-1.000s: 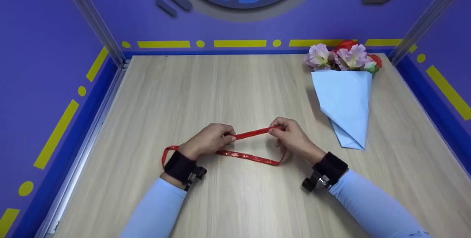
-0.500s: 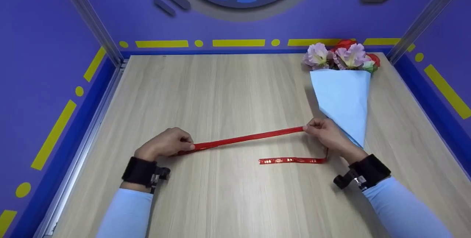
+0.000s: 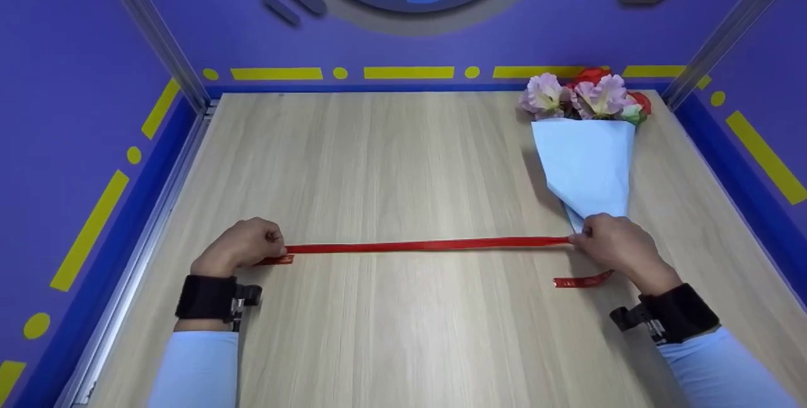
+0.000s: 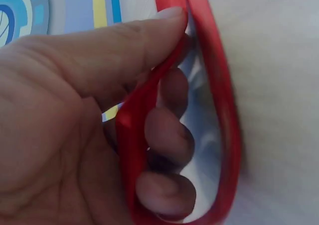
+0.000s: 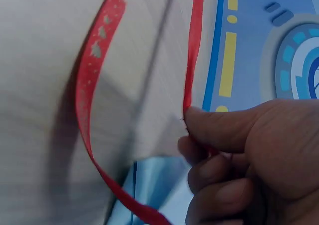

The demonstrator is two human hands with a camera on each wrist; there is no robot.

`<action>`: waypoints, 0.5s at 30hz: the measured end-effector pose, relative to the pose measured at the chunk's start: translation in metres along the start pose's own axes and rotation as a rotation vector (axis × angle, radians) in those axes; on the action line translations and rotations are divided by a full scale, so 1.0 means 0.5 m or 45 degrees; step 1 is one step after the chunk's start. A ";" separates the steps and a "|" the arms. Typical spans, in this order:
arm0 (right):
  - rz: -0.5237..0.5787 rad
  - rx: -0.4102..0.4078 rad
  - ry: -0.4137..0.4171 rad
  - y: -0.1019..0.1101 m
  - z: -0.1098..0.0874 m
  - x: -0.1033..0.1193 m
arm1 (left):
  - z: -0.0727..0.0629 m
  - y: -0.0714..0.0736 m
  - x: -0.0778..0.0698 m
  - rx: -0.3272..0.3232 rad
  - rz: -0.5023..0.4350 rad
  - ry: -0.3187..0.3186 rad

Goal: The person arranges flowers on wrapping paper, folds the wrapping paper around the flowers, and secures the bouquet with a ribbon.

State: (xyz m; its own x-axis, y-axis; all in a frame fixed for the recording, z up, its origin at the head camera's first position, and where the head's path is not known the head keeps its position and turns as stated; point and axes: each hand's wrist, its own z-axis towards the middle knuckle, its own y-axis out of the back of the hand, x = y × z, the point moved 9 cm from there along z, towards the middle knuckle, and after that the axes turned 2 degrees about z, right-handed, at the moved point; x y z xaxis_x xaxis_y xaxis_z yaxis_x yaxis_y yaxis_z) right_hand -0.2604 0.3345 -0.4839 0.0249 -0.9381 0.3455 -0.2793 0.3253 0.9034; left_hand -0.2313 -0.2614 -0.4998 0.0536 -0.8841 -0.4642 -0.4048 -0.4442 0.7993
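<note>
A red ribbon (image 3: 429, 245) runs straight from left to right between my two hands, close over the wooden table. My left hand (image 3: 239, 244) pinches it near the left; in the left wrist view the ribbon (image 4: 227, 135) loops down past the curled fingers (image 4: 169, 135) and back up. At the other side my right hand (image 3: 621, 247) pinches it between thumb and forefinger, near the bottom tip of the wrapped bouquet. A loose tail curves below that hand, and the right wrist view shows gold print on this ribbon end (image 5: 94, 65).
The bouquet (image 3: 586, 162), pink and red flowers in light blue paper, lies at the right of the table (image 3: 391, 332). Purple panels with yellow dashes (image 3: 410, 72) close off the back and both sides. Black camera straps (image 3: 207, 297) circle both wrists.
Both hands have moved apart, the left leftward and the right rightward, drawing the ribbon from a short slack span into a long straight one. The right hand now overlaps the bouquet's lower tip.
</note>
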 end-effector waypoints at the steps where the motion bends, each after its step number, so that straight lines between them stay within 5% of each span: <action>1: -0.017 0.015 -0.028 0.003 -0.004 -0.011 | -0.002 0.003 0.005 0.001 0.002 0.007; 9: -0.047 0.045 -0.158 0.025 -0.030 -0.097 | -0.021 0.007 0.050 0.064 -0.140 0.140; 15: -0.141 -0.236 -0.004 0.042 -0.037 -0.070 | -0.037 0.011 0.060 0.102 -0.124 0.209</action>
State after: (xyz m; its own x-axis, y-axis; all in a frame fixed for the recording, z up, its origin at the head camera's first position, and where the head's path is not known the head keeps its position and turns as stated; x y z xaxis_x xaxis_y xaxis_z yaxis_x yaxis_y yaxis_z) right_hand -0.2493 0.3767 -0.4722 0.0426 -0.9695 0.2412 -0.0939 0.2365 0.9671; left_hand -0.2150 -0.2933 -0.5023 0.2415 -0.8522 -0.4642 -0.4617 -0.5216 0.7175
